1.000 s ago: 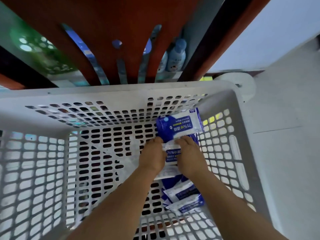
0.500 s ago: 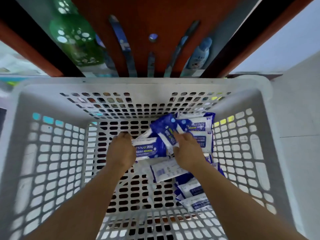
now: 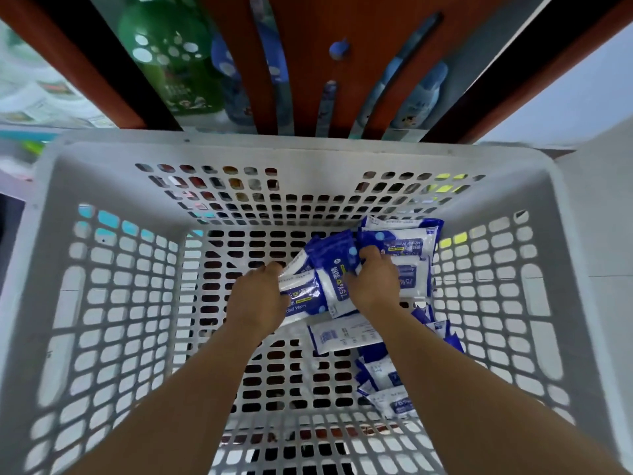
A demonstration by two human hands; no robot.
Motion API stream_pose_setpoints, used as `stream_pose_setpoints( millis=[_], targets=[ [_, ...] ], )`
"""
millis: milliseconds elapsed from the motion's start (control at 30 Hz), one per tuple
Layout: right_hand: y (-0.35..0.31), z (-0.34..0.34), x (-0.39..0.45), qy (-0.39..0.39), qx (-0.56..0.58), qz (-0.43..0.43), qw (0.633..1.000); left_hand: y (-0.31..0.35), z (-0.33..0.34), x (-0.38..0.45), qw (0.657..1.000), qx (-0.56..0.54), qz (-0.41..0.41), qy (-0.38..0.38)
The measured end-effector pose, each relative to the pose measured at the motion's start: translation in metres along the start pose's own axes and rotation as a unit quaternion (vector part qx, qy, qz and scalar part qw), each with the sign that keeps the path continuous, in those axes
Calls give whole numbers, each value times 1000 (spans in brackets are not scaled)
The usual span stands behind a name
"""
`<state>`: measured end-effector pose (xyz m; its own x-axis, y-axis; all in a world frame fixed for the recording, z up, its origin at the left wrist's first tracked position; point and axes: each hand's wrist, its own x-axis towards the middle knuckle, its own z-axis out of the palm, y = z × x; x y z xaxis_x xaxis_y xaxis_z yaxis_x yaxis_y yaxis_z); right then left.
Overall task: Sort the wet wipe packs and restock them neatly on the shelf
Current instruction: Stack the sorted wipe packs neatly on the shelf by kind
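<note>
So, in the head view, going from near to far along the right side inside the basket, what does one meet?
White wipe pack printed 75% at the near end → white pack lying back side up → right hand on a blue-and-white pack → blue-and-white packs by the far wall → white perforated plastic basket wall.

The pack [image 3: 334, 286] between the hands reads "75%" beside Chinese characters. The pack to its left [image 3: 301, 296] shows "...ohol Wipes". A near-right pack [image 3: 399, 404] shows "75%".
</note>
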<state>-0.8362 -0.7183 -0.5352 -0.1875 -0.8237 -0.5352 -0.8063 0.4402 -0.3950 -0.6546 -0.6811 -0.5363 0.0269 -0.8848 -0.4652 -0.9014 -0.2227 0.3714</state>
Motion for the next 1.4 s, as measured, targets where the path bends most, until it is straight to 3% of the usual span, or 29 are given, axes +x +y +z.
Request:
stream_pose_setpoints(
  millis=[133,200,300,600,700,800,900,1133,1400],
  targets=[
    [-3,-14,1,-3,29,-53,998,-1,-1,-3,1000,-12,5,18],
    [2,-28,0,17,-55,-92,994,-2,-2,-4,1000,0,9,20],
    [17,-44,0,21,-261,-131,956,-1,-4,-4,1000,5,4,20],
    [37,-50,4,-18,-354,-90,931,6,-9,-12,998,-32,-44,28],
    [32,-58,-4,-13,-295,-116,948,11,-19,-20,997,-33,-53,35],
    [11,-74,-26,-5,-140,-121,983,19,-37,-33,994,-55,-75,57],
    [-16,-91,-52,3,2,-123,992,30,-67,-52,987,-81,-91,109],
    [-89,-134,-122,21,111,-211,971,44,-150,-124,948,-176,-131,231],
    [-201,-157,-220,-4,228,-342,911,18,-257,-219,881,-269,-153,357]
  ],
)
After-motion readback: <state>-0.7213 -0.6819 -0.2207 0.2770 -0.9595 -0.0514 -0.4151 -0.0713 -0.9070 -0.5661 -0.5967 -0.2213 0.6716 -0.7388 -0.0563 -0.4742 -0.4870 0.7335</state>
